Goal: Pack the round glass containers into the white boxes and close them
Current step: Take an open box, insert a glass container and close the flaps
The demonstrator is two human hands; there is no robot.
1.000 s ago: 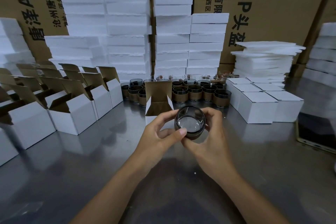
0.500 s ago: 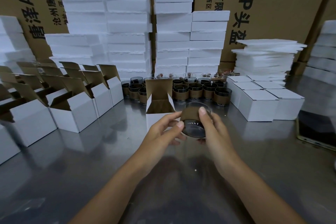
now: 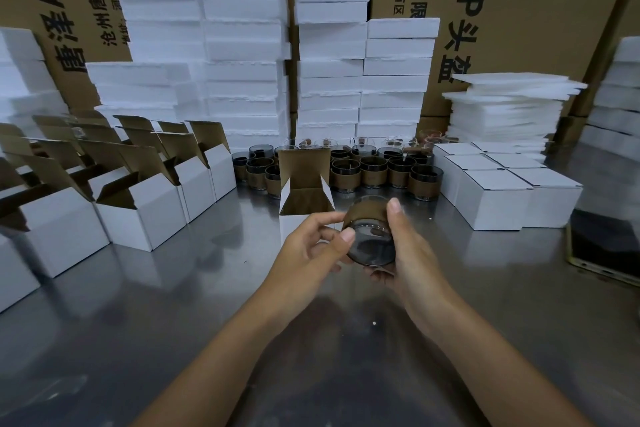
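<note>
You are early to midway through, by the look of it: a block of closed boxes (image 3: 491, 198) sits on the right of the table (image 3: 173, 322), while rows of empty boxes (image 3: 138, 208) stand with flaps up on the left and a crowd of unpacked containers (image 3: 367, 172) waits at the back. One container is in hand and not yet boxed.

Your left hand (image 3: 311, 248) pinches the glass container (image 3: 370, 236) at its left side with thumb and fingertips. Your right hand (image 3: 412, 253) curls round its right side, thumb over the top. You hold it clear of the table, just in front and to the right of the open box (image 3: 304, 198).

The container is tipped over: its dark round end faces you and downward, probably the base, and the brown-banded end points away towards the box. Its axis runs from you towards the box, rising away. You will have to bring it upright over the opening, lower it in, then fold the flaps
</note>
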